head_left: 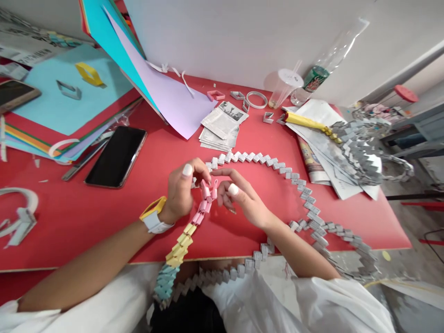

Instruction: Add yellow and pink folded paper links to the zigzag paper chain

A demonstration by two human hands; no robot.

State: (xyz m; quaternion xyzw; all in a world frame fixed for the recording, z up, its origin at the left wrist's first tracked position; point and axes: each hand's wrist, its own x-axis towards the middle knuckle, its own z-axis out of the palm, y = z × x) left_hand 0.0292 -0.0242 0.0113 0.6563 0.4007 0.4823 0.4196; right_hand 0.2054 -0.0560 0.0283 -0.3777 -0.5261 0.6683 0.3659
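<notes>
A folded-paper zigzag chain (199,216) runs from a pink end through yellow and teal sections down to my lap. My left hand (181,192) is closed at its pink end, with the fingertips partly hidden behind it. Two loose pink tips stick up at the top of the chain. My right hand (244,198) is just to the right, its index finger stretched toward the pink tips and its thumb apart from the other, bent fingers. A long grey newsprint part of the chain (267,159) curves over the red table behind my hands and around to the right.
A dark phone (116,156) lies to the left, near coloured paper sheets (79,92). Newsprint pieces (224,122) are stacked behind my hands. A lidded plastic cup (286,85), a bottle (316,78) and a yellow paper roll (305,121) are at the back right.
</notes>
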